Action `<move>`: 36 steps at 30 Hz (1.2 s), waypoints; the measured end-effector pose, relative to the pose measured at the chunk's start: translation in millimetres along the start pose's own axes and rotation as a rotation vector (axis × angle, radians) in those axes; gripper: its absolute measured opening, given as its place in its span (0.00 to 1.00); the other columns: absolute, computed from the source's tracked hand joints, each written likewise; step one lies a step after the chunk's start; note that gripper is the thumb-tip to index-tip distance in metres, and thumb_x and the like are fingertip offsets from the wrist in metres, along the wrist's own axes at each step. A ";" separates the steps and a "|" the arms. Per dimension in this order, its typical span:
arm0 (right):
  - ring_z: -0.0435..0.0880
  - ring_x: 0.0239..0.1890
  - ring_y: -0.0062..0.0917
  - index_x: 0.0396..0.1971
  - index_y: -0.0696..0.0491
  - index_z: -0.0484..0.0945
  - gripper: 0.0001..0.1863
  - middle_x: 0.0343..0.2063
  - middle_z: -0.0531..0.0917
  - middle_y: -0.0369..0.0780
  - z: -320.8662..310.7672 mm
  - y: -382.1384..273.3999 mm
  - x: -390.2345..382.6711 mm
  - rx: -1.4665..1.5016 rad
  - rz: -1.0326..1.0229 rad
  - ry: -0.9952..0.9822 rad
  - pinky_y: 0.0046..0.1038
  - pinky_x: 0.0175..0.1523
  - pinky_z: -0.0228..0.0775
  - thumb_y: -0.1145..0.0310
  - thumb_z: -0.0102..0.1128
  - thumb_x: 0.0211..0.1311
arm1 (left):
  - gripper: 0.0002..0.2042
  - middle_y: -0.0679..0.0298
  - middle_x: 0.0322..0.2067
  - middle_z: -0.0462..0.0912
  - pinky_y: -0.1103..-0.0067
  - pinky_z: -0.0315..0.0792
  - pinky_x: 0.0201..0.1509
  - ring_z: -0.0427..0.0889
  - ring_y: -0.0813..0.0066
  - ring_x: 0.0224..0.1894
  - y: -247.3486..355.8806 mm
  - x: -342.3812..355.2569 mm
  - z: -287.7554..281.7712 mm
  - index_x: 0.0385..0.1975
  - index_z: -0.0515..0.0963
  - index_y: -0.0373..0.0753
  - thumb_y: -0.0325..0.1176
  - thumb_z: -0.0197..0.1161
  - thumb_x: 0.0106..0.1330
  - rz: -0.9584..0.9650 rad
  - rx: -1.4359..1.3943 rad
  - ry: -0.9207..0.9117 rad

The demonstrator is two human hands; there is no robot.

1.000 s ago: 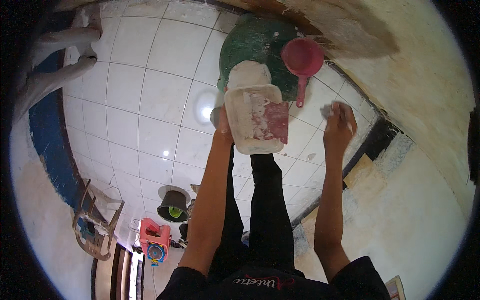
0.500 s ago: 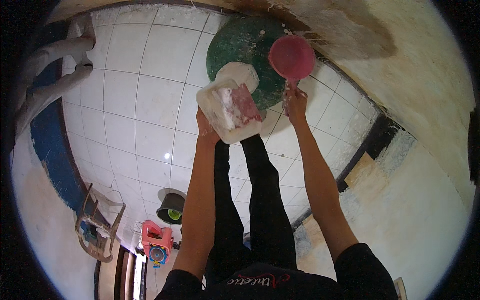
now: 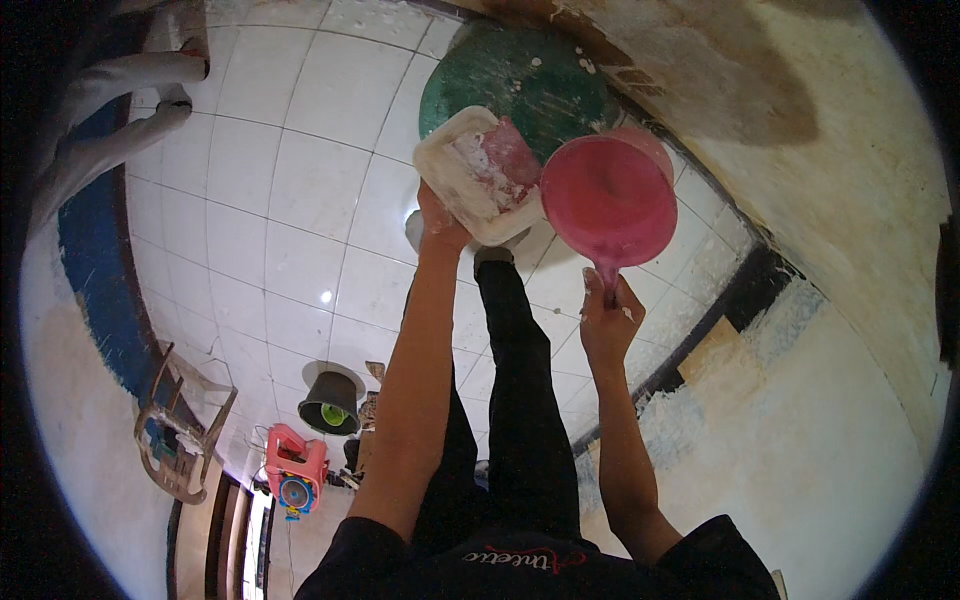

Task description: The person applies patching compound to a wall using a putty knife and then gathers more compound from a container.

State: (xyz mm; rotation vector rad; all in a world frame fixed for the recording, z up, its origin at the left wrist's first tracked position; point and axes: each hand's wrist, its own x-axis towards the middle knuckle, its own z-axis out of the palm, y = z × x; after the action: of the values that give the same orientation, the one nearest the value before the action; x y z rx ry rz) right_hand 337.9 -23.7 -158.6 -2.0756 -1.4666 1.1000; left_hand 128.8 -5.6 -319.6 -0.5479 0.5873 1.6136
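Note:
My left hand [image 3: 441, 215] is closed on the lower left side of a pale rectangular plastic tub [image 3: 450, 180], tilted, with white powder or paste smeared inside and a reddish-pink patch I cannot identify. In my right hand [image 3: 610, 318] is the handle of a pink plastic dipper [image 3: 610, 205], bowl pointing away from me. The dipper's rim overlaps the tub's right edge in view; I cannot tell whether they touch. Beyond both lies a large round green surface [image 3: 530, 75] spotted with white. A paler pink round shape [image 3: 655, 148] shows partly behind the dipper.
White floor tiles [image 3: 320, 150] run under my feet. A stained wall [image 3: 780, 110] rises at the right. At upper left are another person's grey-trousered legs [image 3: 130, 85]. Lower left hold a dark bucket [image 3: 330, 400], a pink plastic piece [image 3: 290, 450] and a worn chair [image 3: 180, 440].
My right hand has drawn the dipper back toward me, and it looks larger now. The tub has shifted slightly right and away. A white round shape beyond the tub no longer shows.

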 end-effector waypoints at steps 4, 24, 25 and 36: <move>0.61 0.19 0.07 0.23 0.58 0.76 0.09 0.14 0.68 0.25 4.1 -10.6 -2.7 0.058 -0.065 0.033 0.17 0.23 0.49 0.73 0.61 0.63 | 0.24 0.56 0.55 0.72 0.61 0.69 0.62 0.72 0.56 0.57 -0.9 -6.9 15.3 0.60 0.64 0.40 0.48 0.38 0.71 -0.002 0.098 0.075; 0.64 0.17 0.11 0.25 0.58 0.76 0.09 0.14 0.69 0.29 4.6 -1.4 21.2 0.209 0.028 -0.034 0.21 0.21 0.54 0.69 0.60 0.62 | 0.21 0.62 0.54 0.74 0.73 0.67 0.62 0.72 0.67 0.57 -6.1 -14.7 0.5 0.58 0.65 0.41 0.38 0.55 0.67 0.034 0.360 -0.004; 0.63 0.17 0.11 0.25 0.58 0.76 0.09 0.14 0.67 0.28 3.5 4.1 27.7 0.212 0.054 -0.081 0.21 0.21 0.54 0.69 0.59 0.63 | 0.21 0.62 0.54 0.74 0.73 0.67 0.62 0.72 0.67 0.57 -3.2 -16.0 -9.2 0.58 0.65 0.41 0.38 0.54 0.67 0.048 0.372 -0.027; 0.76 0.18 0.30 0.24 0.56 0.77 0.09 0.15 0.78 0.40 92.4 121.2 185.4 -0.070 -0.291 -0.011 0.31 0.27 0.67 0.66 0.62 0.54 | 0.21 0.60 0.52 0.75 0.67 0.70 0.59 0.74 0.64 0.54 6.2 -70.2 -45.9 0.57 0.67 0.40 0.45 0.44 0.71 -0.048 0.229 -0.077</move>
State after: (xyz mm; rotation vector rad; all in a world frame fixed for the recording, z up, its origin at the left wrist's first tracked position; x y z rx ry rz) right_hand 370.8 85.6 -369.8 -1.8266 -1.7675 0.9581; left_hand 131.6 -88.8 -308.2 -0.3266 0.6854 1.4921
